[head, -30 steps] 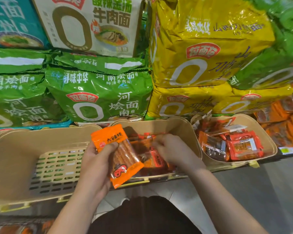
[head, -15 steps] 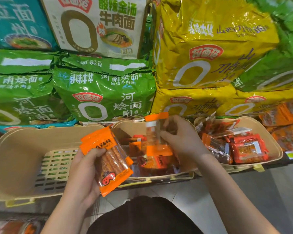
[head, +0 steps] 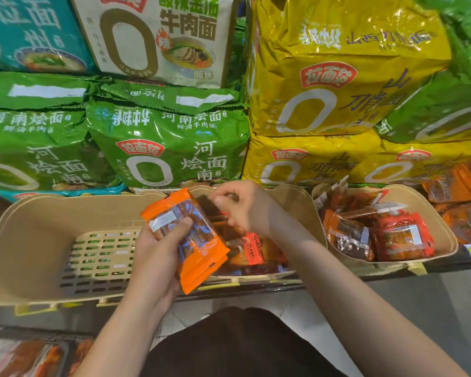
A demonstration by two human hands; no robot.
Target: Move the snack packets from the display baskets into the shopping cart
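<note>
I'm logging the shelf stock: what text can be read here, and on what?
"河南烩面" and "拉面范": green noodle bag.
"牛肉面": white noodle bag.
"拉面范": yellow noodle bag.
Print on the orange snack packets in the left hand is too blurred to read.

The left beige basket (head: 38,240) lies open from above, its slatted floor bare. Stacked noodle bags (head: 169,142) wall off the back. The middle basket (head: 297,208) and right basket (head: 433,227) are crowded with packets.
</note>
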